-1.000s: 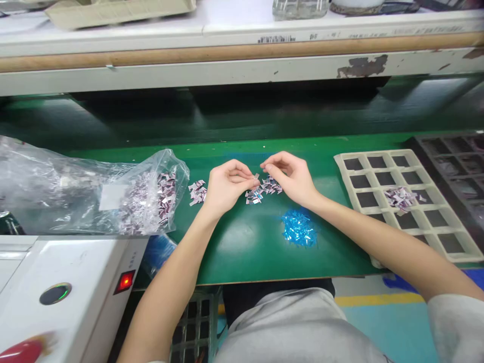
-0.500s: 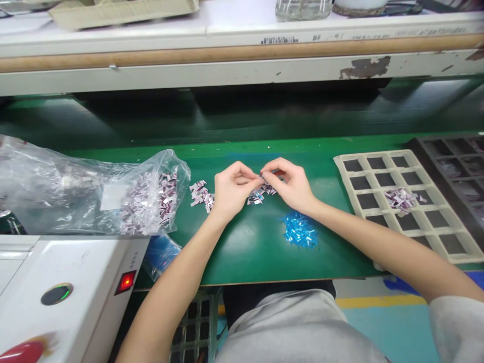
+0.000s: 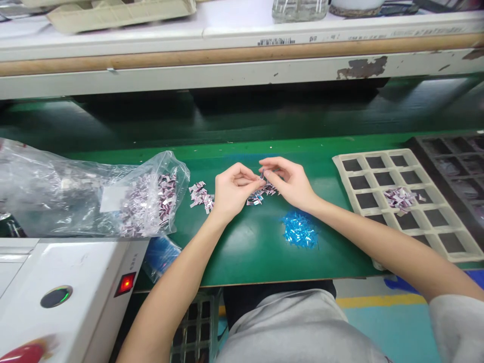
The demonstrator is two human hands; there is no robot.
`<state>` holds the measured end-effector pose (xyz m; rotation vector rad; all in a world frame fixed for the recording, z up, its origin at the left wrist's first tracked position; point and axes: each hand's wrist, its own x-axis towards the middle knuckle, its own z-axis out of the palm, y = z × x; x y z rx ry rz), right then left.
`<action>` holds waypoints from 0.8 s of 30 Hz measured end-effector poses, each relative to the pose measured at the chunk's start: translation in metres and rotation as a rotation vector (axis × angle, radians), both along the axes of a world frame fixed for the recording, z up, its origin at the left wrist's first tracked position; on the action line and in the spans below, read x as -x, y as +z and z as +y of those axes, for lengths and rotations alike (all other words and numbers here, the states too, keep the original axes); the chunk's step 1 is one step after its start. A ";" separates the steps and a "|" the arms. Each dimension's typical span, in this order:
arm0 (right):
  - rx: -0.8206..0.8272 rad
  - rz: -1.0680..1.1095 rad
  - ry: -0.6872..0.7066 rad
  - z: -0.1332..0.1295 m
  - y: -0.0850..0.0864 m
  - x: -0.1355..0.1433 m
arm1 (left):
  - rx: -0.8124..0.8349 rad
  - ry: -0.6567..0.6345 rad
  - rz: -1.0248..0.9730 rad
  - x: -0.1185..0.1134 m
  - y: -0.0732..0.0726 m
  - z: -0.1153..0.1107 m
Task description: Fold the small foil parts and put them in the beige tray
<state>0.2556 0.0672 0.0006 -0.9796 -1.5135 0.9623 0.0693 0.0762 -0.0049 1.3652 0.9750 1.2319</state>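
Observation:
My left hand (image 3: 235, 191) and my right hand (image 3: 289, 184) meet fingertip to fingertip over the green table. Pinched between them is a small flat piece (image 3: 262, 176), whitish and purple, mostly covered by the fingers. Beneath the fingertips lies a loose pile of similar small pieces (image 3: 256, 198). Another small pile (image 3: 201, 196) is just left of my left hand. Below my right hand is a heap of shiny blue film strips (image 3: 300, 230).
A clear plastic bag (image 3: 151, 201) full of such pieces lies at left, behind a white machine (image 3: 86, 292) with a lit red switch. On the right, a cream compartment tray (image 3: 372, 184) bears a pile of pieces, beside a dark tray (image 3: 434, 161). A shelf edge (image 3: 227, 75) crosses the back.
My right fingers have opened slightly and drawn a little apart from the left fingertips, showing more of the small piece. The piles and trays look the same.

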 end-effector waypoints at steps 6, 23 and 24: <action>0.043 -0.037 0.162 0.008 0.005 -0.010 | 0.026 -0.100 0.085 0.005 0.003 0.004; -0.131 -0.714 -0.123 0.031 -0.009 -0.039 | -0.099 -0.423 0.942 0.114 0.017 0.041; -0.140 -0.720 -0.160 0.034 -0.011 -0.042 | -0.093 -0.445 0.922 0.113 0.017 0.040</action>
